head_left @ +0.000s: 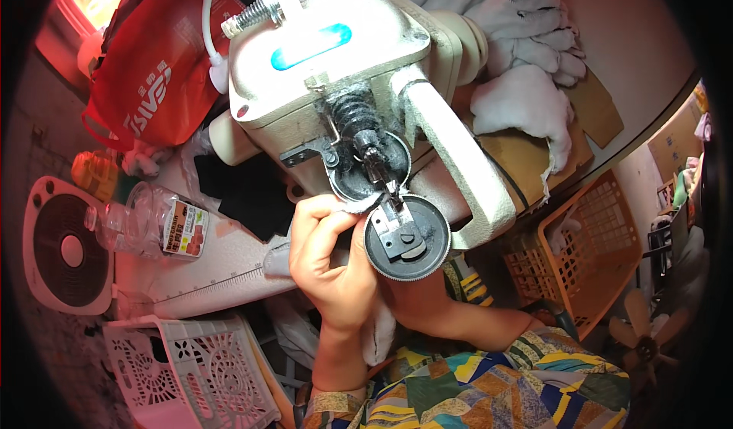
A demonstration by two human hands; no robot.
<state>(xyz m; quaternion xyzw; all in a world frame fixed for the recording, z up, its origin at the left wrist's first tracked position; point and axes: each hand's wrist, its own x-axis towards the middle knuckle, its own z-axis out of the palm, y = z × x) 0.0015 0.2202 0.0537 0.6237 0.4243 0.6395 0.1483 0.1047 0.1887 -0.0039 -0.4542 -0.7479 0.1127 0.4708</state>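
A cream-coloured sewing machine (pixel 328 32) with two toothed metal discs stands before me. My left hand (pixel 328 253) is beside the front disc (pixel 434 230), its fingers bent and pinching the edge of a white fluffy fabric piece (pixel 365 203) where the discs meet. My right hand (pixel 416 299) is below and behind that disc, which hides its fingers, so its hold cannot be made out. White fabric (pixel 379 333) hangs down between my wrists. Above the discs sits a black-sleeved needle mechanism (pixel 359 119), dusted with lint.
White fluffy gloves (pixel 527 24) lie behind the machine at right, over cardboard (pixel 599 112). At left are a red bag (pixel 164 70), a clear plastic jar (pixel 156 223) and a round-grilled device (pixel 70 249). A white basket (pixel 191 368) and an orange crate (pixel 573 253) flank me.
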